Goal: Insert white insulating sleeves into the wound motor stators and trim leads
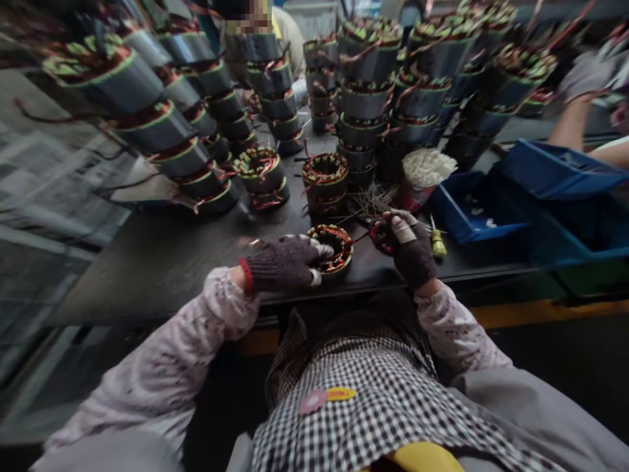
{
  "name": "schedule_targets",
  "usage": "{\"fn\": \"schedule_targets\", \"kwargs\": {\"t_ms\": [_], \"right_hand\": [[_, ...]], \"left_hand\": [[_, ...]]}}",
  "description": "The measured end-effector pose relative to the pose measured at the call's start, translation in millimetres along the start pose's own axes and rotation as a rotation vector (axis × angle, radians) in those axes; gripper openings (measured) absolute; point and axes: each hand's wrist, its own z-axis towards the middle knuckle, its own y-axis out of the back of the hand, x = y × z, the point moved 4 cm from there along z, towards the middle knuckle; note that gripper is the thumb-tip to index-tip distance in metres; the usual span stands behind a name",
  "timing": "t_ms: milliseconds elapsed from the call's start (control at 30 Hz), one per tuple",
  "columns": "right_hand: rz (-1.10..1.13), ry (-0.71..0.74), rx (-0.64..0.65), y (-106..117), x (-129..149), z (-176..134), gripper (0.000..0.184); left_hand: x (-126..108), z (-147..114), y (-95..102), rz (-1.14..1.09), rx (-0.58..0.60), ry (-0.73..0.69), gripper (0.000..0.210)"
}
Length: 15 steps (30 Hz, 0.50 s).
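Observation:
A motor stator [344, 263], a dark ring with copper windings and yellow-green slot liners, sits near the table's front edge. My left hand [289, 261], in a dark fingerless glove, grips its left side, with fingers over the rim and into the opening. Just right of the stator, my right hand [409, 246] is closed around red-handled scissors [379, 235]. Two dark prongs point left from them, apart, toward the stator; the palm hides most of the handles. Tape wraps some fingertips.
Stacked stators [363, 101] stand across the back and left. Beyond my right hand are loose thin strips [376, 198], a cup of white ties [426, 167], a yellow-handled screwdriver [437, 242] and blue bins [479, 206]. Another person's gloved hand [587, 75] is at far right.

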Motion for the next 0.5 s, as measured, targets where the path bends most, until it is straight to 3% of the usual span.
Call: {"fn": "schedule_targets", "kwargs": {"t_ms": [100, 167, 233, 300, 367, 500], "right_hand": [[-0.102, 0.104, -0.264, 50.5, 13.5, 21.3, 0.037], [-0.244, 0.126, -0.408, 78.2, 16.9, 39.4, 0.033], [-0.369, 0.113, -0.49, 93.5, 14.7, 59.1, 0.028], [-0.458, 0.138, -0.527, 96.6, 10.8, 76.9, 0.023], [-0.497, 0.209, -0.549, 92.9, 7.8, 90.1, 0.018], [-0.465, 0.325, -0.598, 91.4, 9.4, 98.0, 0.012]], "left_hand": [[-8.2, 8.6, 7.8, 0.099, 0.183, 0.038, 0.046], [-8.6, 12.3, 8.4, 0.093, 0.184, 0.128, 0.042], [-10.9, 12.2, 2.8, 0.068, 0.13, 0.125, 0.036], [-16.0, 7.0, -7.4, 0.08, -0.035, 0.034, 0.027], [-21.3, -3.9, -23.4, 0.131, -0.273, -0.053, 0.02], [-18.0, -30.5, -64.3, 0.179, -0.74, -0.053, 0.022]]}}
